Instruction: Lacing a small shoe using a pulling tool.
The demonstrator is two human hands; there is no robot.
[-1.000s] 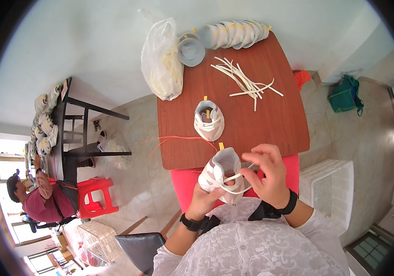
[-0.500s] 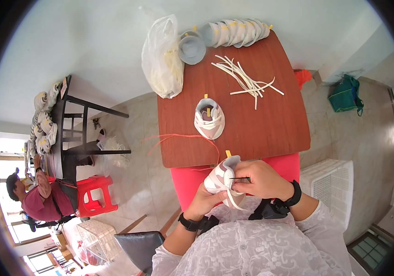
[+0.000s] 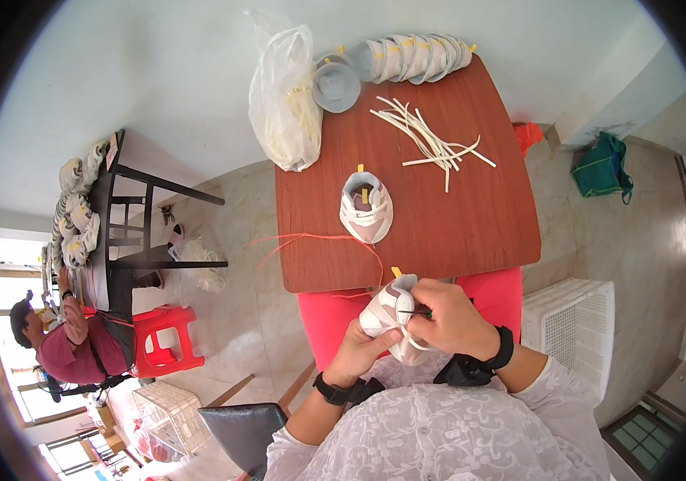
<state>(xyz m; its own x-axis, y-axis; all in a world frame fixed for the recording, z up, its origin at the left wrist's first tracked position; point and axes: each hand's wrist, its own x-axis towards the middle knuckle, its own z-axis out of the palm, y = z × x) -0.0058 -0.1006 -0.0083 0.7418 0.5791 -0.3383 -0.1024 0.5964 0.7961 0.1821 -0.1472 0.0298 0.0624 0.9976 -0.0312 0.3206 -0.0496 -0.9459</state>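
In front of my lap, my left hand (image 3: 354, 349) grips a small white and pinkish-grey shoe upper (image 3: 380, 314) from its left side. My right hand (image 3: 457, 322) pinches a thin dark hooked-looking tool (image 3: 418, 313) whose far end meets the upper's eyelet edge. A flat white shoelace (image 3: 415, 343) hangs in a loop from the upper, under my right fingers. The tool's tip is too small to make out. Beyond, on the brown table (image 3: 471, 232), stands another upper (image 3: 366, 210) with its laces crossed and yellow tabs on it.
Loose white laces (image 3: 431, 140) lie on the table. A plastic bag (image 3: 285, 112) and a row of nested uppers (image 3: 415, 58) line its far edge. Red string (image 3: 303, 236) trails over the left edge. A white crate (image 3: 571, 329) stands right; a co-worker (image 3: 86, 345) sits left.
My right hand has turned slightly and its wrist has come a little nearer to me; less of the dark tool shows. The upper has shifted slightly in my left hand.
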